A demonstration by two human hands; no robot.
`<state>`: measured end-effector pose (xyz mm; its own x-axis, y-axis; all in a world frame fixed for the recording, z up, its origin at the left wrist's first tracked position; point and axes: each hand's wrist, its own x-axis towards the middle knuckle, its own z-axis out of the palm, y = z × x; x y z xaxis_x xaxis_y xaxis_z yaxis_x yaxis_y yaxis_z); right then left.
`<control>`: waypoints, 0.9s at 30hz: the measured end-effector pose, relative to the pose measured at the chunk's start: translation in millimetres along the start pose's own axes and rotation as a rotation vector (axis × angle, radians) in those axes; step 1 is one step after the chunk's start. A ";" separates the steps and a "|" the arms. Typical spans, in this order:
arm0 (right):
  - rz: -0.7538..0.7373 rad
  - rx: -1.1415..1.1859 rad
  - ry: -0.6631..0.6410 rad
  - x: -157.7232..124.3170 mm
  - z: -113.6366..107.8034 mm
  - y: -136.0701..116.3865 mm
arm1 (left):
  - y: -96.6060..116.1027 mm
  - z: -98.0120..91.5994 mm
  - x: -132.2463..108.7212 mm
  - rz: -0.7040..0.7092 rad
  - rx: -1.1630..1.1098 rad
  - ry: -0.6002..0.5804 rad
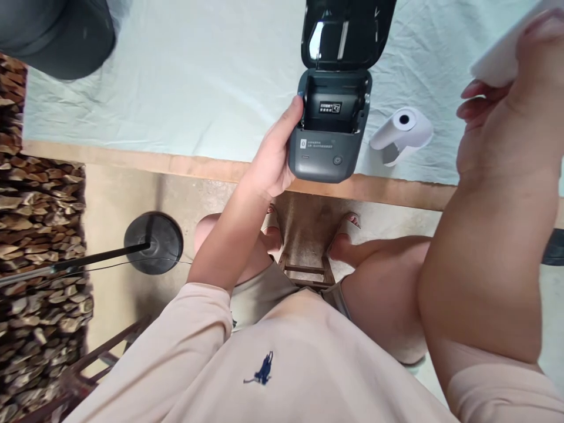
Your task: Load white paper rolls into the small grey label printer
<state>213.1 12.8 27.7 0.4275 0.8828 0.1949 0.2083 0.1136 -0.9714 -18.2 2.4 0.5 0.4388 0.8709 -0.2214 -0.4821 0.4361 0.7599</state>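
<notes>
"Where's the printer (pixel 324 161)?"
"Over the table's (pixel 198 88) near edge, in front of the body. I can't tell whether any of it rests on the cloth."

"Which way does it point?"
"Its long axis runs away from the person, the far end leaning slightly right. The power button (pixel 338 160) end is nearest; the lid (pixel 346 36) is swung open at the far end, and the bay faces up."

"And the left hand (pixel 277 147)?"
"Partly closed around the printer's left side, thumb along the edge by the bay. Its other fingers are mostly hidden."

"The right hand (pixel 522 88)?"
"Off by the upper right edge, closed around a white piece (pixel 497 56), thumb above and fingertips below. That piece slants up to the right and runs out of view, so I can't tell what it is."

"Anything between them?"
"A paper roll (pixel 388 130), just right of the printer. It looks to be standing on end, core upward, with a loose flap curling out on its right."
</notes>
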 end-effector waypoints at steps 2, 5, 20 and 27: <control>0.006 -0.015 0.102 -0.4 -4.1 7.1 | 0.5 0.2 -0.1 -0.011 -0.016 0.012; -0.031 -0.191 0.067 -1.7 -9.6 14.2 | 1.1 1.1 0.0 -0.040 -0.050 0.036; -0.505 -0.740 -0.075 -44.2 -9.0 -1.1 | 1.5 3.5 -0.3 0.010 -0.052 -0.049; -0.189 -0.907 -0.269 -50.8 20.2 9.4 | 0.3 3.3 -0.9 0.022 -0.022 -0.049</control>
<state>175.6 -21.7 5.9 0.1253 0.9737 0.1902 0.9016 -0.0317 -0.4315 -16.2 1.1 2.9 0.4644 0.8685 -0.1735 -0.5087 0.4219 0.7505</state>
